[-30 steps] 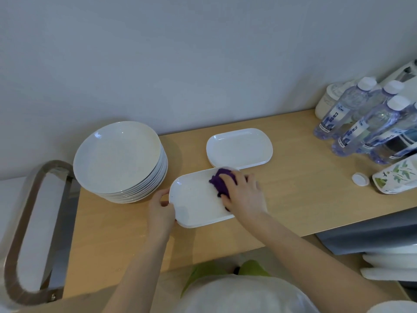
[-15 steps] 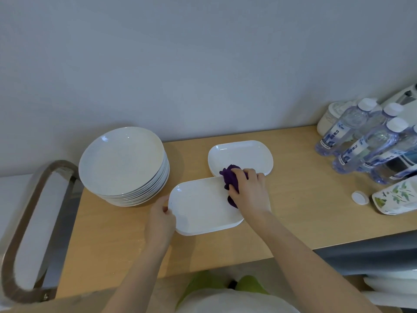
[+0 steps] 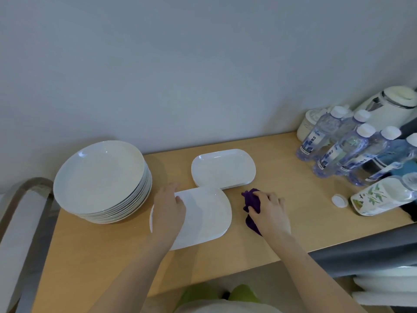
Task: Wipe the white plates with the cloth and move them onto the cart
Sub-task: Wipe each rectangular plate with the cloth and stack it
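— Gripping the near plate (image 3: 203, 216) by its left rim, the left hand (image 3: 168, 213) has thumb on top, fingers curled under. If lifted one-handed, I'd guess it could tip or slip.

— And the right hand (image 3: 269, 213)?

— Bunched around the purple cloth (image 3: 251, 203), on the table (image 3: 282, 242) just beside that plate.

— The plate itself?

— Glossy white, oblong; another (image 3: 223, 169) lies behind it.
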`<state>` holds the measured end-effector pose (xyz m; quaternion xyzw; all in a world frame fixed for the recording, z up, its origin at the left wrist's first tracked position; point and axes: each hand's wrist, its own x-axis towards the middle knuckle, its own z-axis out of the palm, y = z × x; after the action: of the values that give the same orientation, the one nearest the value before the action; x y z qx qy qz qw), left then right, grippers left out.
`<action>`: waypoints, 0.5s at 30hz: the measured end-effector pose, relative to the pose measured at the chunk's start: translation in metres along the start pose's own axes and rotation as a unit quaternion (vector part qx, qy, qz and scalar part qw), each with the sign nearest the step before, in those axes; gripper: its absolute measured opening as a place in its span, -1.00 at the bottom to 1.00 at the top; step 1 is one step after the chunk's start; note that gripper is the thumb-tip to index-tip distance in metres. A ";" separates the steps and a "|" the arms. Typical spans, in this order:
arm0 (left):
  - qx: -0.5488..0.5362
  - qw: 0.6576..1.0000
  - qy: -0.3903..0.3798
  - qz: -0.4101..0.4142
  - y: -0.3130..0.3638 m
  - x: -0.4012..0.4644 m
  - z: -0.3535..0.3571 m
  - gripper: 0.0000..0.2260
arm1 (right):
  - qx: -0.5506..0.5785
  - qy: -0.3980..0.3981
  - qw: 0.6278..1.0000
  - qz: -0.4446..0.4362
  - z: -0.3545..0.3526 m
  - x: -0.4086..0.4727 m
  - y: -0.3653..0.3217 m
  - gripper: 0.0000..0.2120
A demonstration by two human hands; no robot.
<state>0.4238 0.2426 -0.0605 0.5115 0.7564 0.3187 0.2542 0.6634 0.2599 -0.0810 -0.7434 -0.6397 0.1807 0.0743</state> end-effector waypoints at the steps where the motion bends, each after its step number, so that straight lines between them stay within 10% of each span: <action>1: 0.003 1.000 -0.012 0.010 0.006 0.005 0.004 -0.71 | -0.010 -0.013 1.000 0.007 0.003 -0.001 0.003 -0.55; 15: 0.186 0.977 -0.106 -0.004 0.022 0.101 0.051 -0.77 | -0.013 -0.019 1.000 -0.018 -0.031 0.086 -0.016 -0.68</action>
<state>0.4379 0.3545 -0.0842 0.5774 0.7734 0.1154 0.2347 0.6701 0.3508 -0.0616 -0.7294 -0.6562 0.1853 0.0554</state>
